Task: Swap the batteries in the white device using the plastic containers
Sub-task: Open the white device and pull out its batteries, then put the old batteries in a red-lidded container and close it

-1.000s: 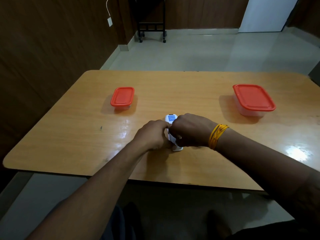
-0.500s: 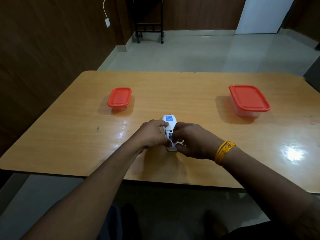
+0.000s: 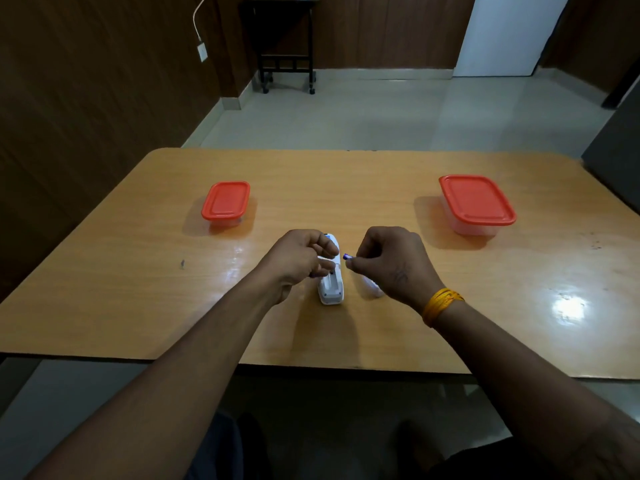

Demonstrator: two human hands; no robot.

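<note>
On the wooden counter (image 3: 381,174), near its front edge, the white device (image 3: 331,282) is laid flat with its battery bay seemingly open toward the camera. It is steadied at its upper part by the left hand (image 3: 300,259), whose curled fingers are closed round its side. A small battery (image 3: 347,257) with a purple end is pinched between thumb and fingertips of the right hand (image 3: 389,259), held just beside the device and clear of it. A pale piece, probably the bay cover (image 3: 372,289), is partly hidden under the right hand. Two plastic containers with red lids are set well apart: a small container (image 3: 225,202) to the left, a larger container (image 3: 476,204) to the right, both closed. The battery is judged light, rigid and smooth, so it could be let slip; it is best gripped across its middle. The device is judged light and hard-shelled, best held by its long sides.
</note>
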